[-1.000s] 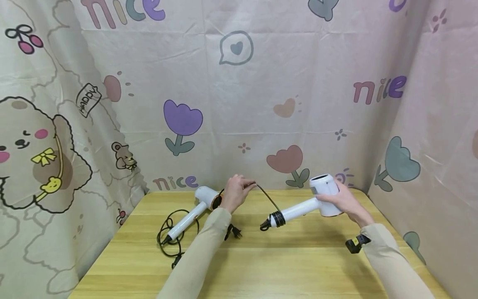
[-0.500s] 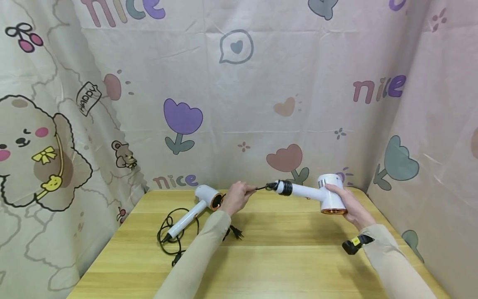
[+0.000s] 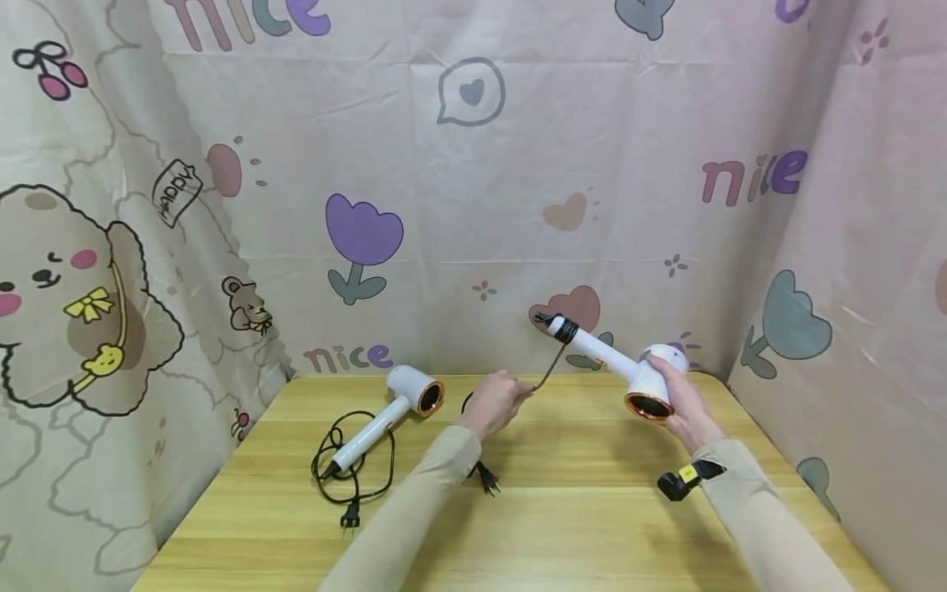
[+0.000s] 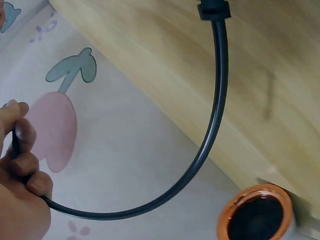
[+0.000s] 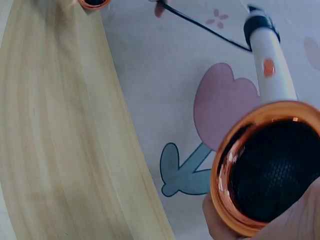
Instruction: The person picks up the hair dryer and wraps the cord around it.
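My right hand [image 3: 688, 407] grips the head of a white hair dryer [image 3: 601, 352] with a copper-coloured rim, held above the table. Its handle tilts up to the left, and black cord [image 3: 565, 330] is wound in several turns near the handle's end. A length of this cord [image 3: 551, 367] runs down to my left hand [image 3: 499, 403], whose curled fingers hold it. From that hand the rest hangs down in a curve [image 4: 215, 105] to the plug [image 3: 488, 478]. In the right wrist view the hair dryer's copper rim [image 5: 225, 172] fills the lower right, beside my thumb.
A second white hair dryer [image 3: 381, 423] lies on the left of the wooden table [image 3: 577, 526], its black cord [image 3: 318, 460] looped loosely around the handle's end and its plug [image 3: 350, 516] near the front. A patterned curtain [image 3: 473, 205] hangs behind and at both sides.
The held hair dryer's handle end has swung upward, and its copper rim has turned toward the front. My left hand has moved right and slightly down with the cord; its plug has shifted right.
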Available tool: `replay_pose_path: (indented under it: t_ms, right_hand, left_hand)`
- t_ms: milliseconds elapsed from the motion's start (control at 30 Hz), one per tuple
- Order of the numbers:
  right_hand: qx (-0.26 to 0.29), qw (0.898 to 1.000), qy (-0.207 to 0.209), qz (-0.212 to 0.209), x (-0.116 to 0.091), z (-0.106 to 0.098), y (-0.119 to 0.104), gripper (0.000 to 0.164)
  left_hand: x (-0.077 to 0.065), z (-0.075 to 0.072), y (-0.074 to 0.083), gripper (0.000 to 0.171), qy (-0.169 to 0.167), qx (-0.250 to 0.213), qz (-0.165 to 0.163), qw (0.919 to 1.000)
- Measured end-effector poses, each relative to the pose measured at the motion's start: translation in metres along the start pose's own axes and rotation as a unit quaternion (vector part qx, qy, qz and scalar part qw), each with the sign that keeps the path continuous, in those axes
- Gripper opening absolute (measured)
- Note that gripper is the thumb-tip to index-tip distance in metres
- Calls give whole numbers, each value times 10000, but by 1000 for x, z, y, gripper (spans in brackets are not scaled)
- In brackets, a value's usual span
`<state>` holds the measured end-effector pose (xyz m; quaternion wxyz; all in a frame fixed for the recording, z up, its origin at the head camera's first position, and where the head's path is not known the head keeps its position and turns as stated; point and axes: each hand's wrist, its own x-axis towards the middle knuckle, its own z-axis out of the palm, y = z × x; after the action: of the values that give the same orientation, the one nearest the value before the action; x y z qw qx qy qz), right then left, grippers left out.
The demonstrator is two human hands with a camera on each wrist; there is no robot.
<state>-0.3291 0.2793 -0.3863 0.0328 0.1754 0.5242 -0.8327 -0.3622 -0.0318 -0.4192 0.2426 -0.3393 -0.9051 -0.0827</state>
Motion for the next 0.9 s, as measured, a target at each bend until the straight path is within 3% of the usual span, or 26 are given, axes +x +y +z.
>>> replay_pose_path:
  t_ms: [133,333,533,667,767,900]
  right_hand:
    - [-483,9929,929,-569,-1,5,7,86]
    - [-1589,9618,1639,-1510,2,9,12,101]
    - [-2765,9188,2001,-1985,1,7,15,101]
    - [-3116,9000,1902,-2382,-1,6,15,100]
    - [-3476,8772,1843,-2750,-4,9,13,101]
    - [-4145,8295,1906,-3222,-7,15,9,100]
  left_hand:
    - [1,-4,7,17,92,76,317,9994]
    - [6,-11,14,18,137,82,473,9988]
    - [10,-17,20,18,163,83,378,9991]
    - [11,-18,19,14,244,-62,193,9995]
    - [14,-20,15,11,354,-47,157,9992]
    - [19,-29,11,12,581,450,179,9971]
